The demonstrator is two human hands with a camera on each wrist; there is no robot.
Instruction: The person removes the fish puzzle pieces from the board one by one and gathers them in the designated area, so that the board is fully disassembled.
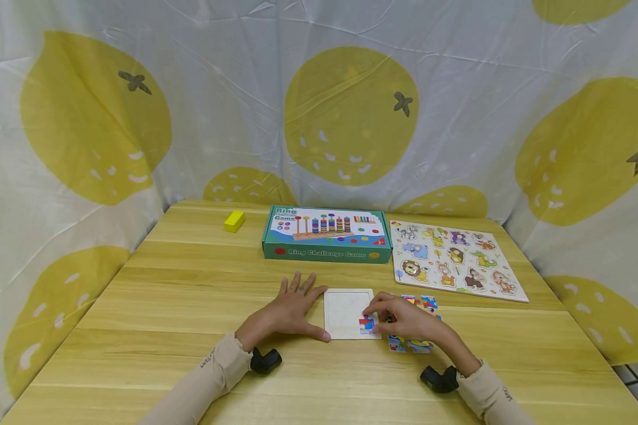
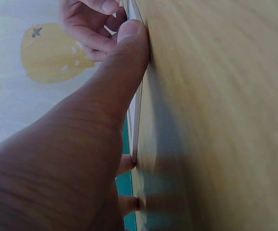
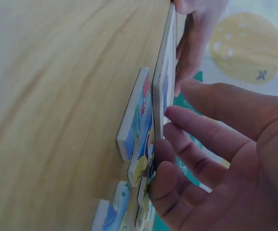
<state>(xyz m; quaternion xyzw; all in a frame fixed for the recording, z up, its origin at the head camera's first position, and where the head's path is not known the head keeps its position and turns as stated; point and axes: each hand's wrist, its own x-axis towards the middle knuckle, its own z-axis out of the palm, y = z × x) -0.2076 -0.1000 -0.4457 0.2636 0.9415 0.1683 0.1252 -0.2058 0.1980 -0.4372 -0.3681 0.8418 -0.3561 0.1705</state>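
Note:
A pale square puzzle tray lies flat on the table with a red and blue jigsaw piece in its near right corner. My left hand is spread at the tray's left side, its thumb and forefinger touching the edge. My right hand is over the tray's right edge, with loosely bent fingers at the piece. In the right wrist view, the thumb and fingertips stand apart, a fingertip at the tray's surface. Several colourful jigsaw pieces lie under and beside this hand, partly hidden by it.
Behind the tray stands a green Ring Challenge Game box. An animal puzzle board lies at the back right, and a yellow block at the back left. A lemon-print curtain encloses the wooden table.

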